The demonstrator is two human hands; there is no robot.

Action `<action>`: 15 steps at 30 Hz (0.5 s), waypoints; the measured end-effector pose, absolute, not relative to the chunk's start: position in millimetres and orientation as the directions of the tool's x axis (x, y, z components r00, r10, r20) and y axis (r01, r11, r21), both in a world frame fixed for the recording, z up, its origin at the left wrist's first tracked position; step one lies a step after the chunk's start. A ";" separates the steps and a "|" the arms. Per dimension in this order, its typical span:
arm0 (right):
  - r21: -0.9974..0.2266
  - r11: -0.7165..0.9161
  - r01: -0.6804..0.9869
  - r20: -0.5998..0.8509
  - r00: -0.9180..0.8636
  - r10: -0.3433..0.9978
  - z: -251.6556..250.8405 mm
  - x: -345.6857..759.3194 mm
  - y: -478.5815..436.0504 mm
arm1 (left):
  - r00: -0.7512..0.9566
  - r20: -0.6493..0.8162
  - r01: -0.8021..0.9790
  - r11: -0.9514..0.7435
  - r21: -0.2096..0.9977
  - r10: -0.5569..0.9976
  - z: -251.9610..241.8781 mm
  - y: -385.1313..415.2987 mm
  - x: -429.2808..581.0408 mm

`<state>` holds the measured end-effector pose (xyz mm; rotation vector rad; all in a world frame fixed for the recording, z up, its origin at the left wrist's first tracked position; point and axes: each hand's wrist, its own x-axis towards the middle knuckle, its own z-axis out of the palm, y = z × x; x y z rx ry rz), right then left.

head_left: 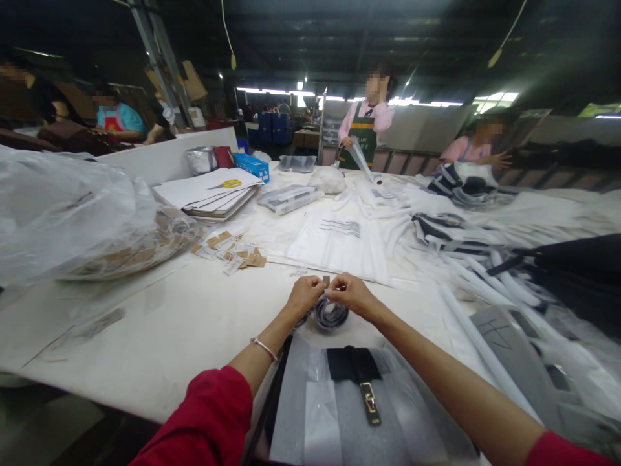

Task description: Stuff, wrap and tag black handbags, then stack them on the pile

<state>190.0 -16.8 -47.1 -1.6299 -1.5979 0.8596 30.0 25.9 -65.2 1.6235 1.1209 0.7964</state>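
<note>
Both of my hands are close together over the table. The fingers of my left hand [306, 294] are pinched at one side of a small brown tag [326, 280], and those of my right hand [352, 293] are pinched at its other side. Just under the fingertips sits a coiled dark strap [332, 316], partly covered by my hands. Nearest to me lies a bag [315, 382] covered in whitish wrapping, with a black flap tab and a gold clasp [369, 398] showing.
Loose brown and white tags [237, 254] lie to the left, near a large plastic bag [82, 220]. Yellow scissors [231, 184] rest on stacked sheets. A white printed plastic bag [339, 239] lies ahead; wrapped straps [451, 226] crowd the right. Co-workers are across the table.
</note>
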 end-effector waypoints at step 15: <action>-0.934 -0.347 0.086 -0.356 -0.136 0.925 -23.0 196.5 -51.7 | 0.544 -0.024 0.108 -0.042 0.993 0.839 -47.2 -26.8 13.4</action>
